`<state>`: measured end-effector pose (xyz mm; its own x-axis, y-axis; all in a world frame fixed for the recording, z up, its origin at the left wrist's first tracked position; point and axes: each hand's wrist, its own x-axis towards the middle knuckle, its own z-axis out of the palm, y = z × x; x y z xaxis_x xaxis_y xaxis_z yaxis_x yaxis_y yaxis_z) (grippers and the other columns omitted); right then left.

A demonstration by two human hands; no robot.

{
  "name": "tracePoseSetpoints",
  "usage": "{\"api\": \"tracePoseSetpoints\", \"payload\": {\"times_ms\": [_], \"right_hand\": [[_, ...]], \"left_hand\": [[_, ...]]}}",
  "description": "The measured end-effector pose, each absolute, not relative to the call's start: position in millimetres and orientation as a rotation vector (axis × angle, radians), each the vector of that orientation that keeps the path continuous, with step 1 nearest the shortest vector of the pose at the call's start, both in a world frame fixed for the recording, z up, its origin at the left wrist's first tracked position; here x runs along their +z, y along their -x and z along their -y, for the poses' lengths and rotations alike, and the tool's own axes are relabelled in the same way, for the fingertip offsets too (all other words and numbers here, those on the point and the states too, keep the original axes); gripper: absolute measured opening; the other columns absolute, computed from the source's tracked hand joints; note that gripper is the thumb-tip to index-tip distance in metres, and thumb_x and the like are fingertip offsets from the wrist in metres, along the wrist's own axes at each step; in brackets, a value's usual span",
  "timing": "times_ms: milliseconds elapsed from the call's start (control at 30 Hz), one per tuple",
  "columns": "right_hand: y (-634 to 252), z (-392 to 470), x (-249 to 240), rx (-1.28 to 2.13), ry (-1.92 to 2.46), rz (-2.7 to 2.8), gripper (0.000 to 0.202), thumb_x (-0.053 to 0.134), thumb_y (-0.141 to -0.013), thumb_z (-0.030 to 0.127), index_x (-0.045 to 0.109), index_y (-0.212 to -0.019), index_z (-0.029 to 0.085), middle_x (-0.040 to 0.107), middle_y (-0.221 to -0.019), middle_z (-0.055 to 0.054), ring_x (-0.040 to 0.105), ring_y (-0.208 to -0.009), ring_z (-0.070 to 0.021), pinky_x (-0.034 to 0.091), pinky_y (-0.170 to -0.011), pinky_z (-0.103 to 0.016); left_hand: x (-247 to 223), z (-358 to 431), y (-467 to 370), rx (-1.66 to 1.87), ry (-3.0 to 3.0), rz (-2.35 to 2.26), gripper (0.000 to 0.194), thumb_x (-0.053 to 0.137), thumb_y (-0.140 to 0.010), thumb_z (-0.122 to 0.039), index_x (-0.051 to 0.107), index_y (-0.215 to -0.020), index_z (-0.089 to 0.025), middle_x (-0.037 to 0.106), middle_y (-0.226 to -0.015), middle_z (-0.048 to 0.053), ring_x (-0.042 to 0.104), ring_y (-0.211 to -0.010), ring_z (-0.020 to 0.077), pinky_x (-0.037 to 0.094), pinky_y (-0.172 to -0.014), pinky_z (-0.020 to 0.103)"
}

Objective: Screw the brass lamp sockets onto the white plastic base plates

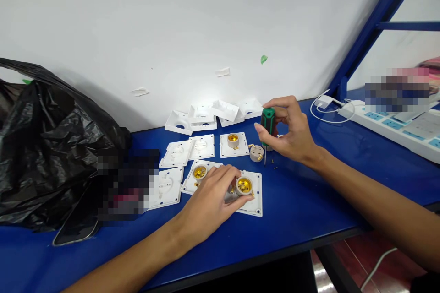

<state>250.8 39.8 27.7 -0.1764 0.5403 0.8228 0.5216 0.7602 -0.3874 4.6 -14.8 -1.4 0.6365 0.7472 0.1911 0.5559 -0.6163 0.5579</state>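
My right hand (pixel 290 130) is closed round the green and black handle of a screwdriver (pixel 268 122), whose shaft points down to the blue table near small screws (pixel 275 168). Left of the shaft lies a round ceramic socket (pixel 256 153), face down. My left hand (pixel 218 190) rests over a white square plate (pixel 254 203), fingers bent around a gold-lined lamp socket (pixel 244 185) on it. Another plate with a gold-lined socket (pixel 200 172) is just left of my fingers. A third such socket (pixel 233 139) sits on a plate farther back.
White covers (pixel 178 121) are piled along the wall. More white plates (pixel 175 153) lie at centre left. A black plastic bag (pixel 58 146) and a phone (pixel 77 219) occupy the left. Power strips (pixel 395 123) with a white cable are at right.
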Motion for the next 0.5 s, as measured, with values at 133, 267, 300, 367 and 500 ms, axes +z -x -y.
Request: {"api": "tracePoseSetpoints", "payload": {"times_ms": [133,267,300,367,500], "right_hand": [[-250.2,-39.0,25.1,0.031,0.831,1.929,0.039,0.071,-0.092,0.031,0.044,-0.121,0.026,0.055,-0.077,0.007,0.052,-0.054,-0.0092,0.043,-0.049,-0.025],[-251.5,-37.0,27.2,0.023,0.846,1.977,0.040,0.071,-0.092,0.032,0.043,-0.120,0.027,0.051,-0.078,0.007,0.049,-0.053,-0.0083,0.041,-0.048,-0.025],[-251.9,-36.7,28.0,0.024,0.851,1.979,0.039,0.070,-0.093,0.032,0.042,-0.119,0.027,0.050,-0.077,0.007,0.048,-0.052,-0.0082,0.040,-0.047,-0.025],[-252.5,-36.3,28.9,0.036,0.858,1.983,0.038,0.069,-0.094,0.032,0.041,-0.118,0.027,0.048,-0.075,0.008,0.046,-0.051,-0.0083,0.039,-0.045,-0.024],[-253.0,-37.4,28.0,0.063,0.858,1.981,0.039,0.070,-0.093,0.032,0.041,-0.119,0.027,0.050,-0.074,0.008,0.048,-0.052,-0.0086,0.040,-0.046,-0.024]], "left_hand": [[-4.5,13.7,-1.6,0.587,-2.329,-0.985,0.032,0.075,-0.096,-0.041,0.056,-0.115,-0.025,0.062,-0.103,0.001,0.061,-0.092,0.0214,0.047,-0.082,0.033],[0.1,13.5,-1.0,0.574,-2.343,-0.892,0.030,0.070,-0.099,-0.041,0.058,-0.123,-0.026,0.062,-0.108,0.003,0.062,-0.097,0.0226,0.051,-0.083,0.033],[1.6,13.5,-1.2,0.578,-2.345,-0.882,0.028,0.069,-0.100,-0.041,0.059,-0.121,-0.026,0.062,-0.108,0.003,0.062,-0.097,0.0227,0.052,-0.083,0.032],[4.2,13.3,-1.6,0.581,-2.339,-0.881,0.026,0.070,-0.099,-0.041,0.059,-0.117,-0.026,0.062,-0.106,0.002,0.062,-0.096,0.0225,0.052,-0.082,0.031],[6.8,12.1,-1.8,0.546,-2.314,-0.882,0.026,0.070,-0.099,-0.043,0.057,-0.111,-0.024,0.061,-0.106,0.002,0.062,-0.094,0.0215,0.052,-0.080,0.031]]}}
